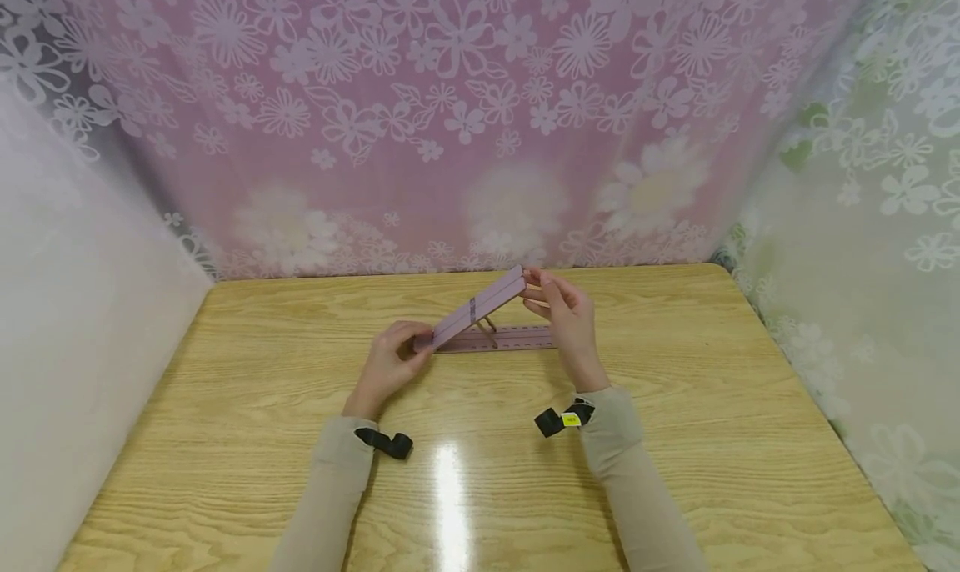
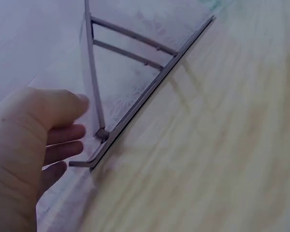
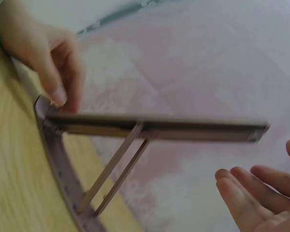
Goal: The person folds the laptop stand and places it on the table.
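A purple folding stand (image 1: 480, 305) is partly unfolded on the table, its upper arm (image 3: 198, 128) tilted up to the right. Two thin struts (image 2: 130, 48) link that arm to the slotted base (image 1: 517, 338). My left hand (image 1: 387, 359) is at the low hinged end. In the left wrist view, its fingers (image 2: 63, 137) are loosely bent close to the hinge, with no grip showing; whether they touch it I cannot tell. Beside the raised end is my right hand (image 1: 570, 322). Its fingers (image 3: 246, 193) are spread and apart from the stand in the right wrist view.
The stand lies near the far edge of a wood-grain table (image 1: 247, 439). A pink floral curtain (image 1: 450, 122) hangs behind it, and pale sheets (image 1: 862, 263) enclose the sides. Black straps with small cameras (image 1: 551, 422) are on both wrists.
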Demonstrator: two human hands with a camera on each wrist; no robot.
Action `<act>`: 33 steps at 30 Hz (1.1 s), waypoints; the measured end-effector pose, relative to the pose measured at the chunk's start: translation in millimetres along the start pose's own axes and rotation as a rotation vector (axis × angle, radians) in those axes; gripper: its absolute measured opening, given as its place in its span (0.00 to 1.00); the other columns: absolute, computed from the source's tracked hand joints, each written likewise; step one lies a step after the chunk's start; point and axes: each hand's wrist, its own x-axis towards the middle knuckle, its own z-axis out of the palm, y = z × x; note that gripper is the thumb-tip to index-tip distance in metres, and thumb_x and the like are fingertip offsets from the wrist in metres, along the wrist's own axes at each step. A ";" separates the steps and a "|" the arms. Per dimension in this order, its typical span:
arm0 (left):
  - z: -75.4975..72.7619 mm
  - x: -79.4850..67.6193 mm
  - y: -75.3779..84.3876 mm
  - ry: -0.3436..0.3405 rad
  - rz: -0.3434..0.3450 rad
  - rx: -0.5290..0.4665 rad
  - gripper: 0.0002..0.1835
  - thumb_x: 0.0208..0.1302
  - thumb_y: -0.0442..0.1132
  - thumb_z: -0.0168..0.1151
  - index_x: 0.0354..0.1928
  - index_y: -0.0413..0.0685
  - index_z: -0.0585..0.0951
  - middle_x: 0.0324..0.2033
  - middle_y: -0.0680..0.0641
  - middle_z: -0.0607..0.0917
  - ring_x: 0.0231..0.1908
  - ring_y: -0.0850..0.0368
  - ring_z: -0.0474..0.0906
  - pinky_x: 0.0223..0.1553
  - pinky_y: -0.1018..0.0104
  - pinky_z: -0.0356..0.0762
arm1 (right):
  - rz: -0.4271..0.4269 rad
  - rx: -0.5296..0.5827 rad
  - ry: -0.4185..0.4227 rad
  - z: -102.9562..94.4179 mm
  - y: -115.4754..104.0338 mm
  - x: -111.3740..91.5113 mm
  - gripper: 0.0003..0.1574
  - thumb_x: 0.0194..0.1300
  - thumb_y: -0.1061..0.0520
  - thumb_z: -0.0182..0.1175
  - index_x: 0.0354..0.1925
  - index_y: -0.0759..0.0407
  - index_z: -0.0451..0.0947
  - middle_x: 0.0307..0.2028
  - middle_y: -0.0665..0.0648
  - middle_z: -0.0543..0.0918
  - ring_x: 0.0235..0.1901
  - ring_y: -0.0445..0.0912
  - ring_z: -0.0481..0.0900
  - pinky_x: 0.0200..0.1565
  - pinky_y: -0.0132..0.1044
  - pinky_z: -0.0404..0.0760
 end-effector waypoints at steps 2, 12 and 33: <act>4.6 0.8 4.2 0.046 0.009 -0.019 0.17 0.50 0.30 0.70 0.45 0.35 0.81 0.42 0.39 0.83 0.44 0.45 0.78 0.47 0.53 0.76 | 0.005 0.014 0.025 -2.6 3.8 0.1 0.22 0.73 0.56 0.46 0.56 0.71 0.73 0.51 0.69 0.78 0.47 0.64 0.78 0.49 0.51 0.76; 29.6 2.5 27.9 0.177 -0.038 0.043 0.34 0.49 0.37 0.73 0.60 0.45 0.73 0.58 0.41 0.74 0.60 0.49 0.67 0.61 0.55 0.64 | -0.020 0.096 0.111 -32.5 73.1 10.6 0.23 0.70 0.52 0.52 0.50 0.70 0.77 0.46 0.72 0.80 0.41 0.61 0.81 0.45 0.46 0.80; 87.3 11.2 62.5 0.408 -0.142 0.163 0.39 0.46 0.45 0.73 0.59 0.37 0.68 0.59 0.40 0.66 0.60 0.41 0.55 0.62 0.45 0.46 | 0.061 -0.084 0.041 -54.0 97.0 10.1 0.21 0.69 0.59 0.54 0.50 0.77 0.74 0.46 0.75 0.78 0.44 0.65 0.78 0.47 0.43 0.79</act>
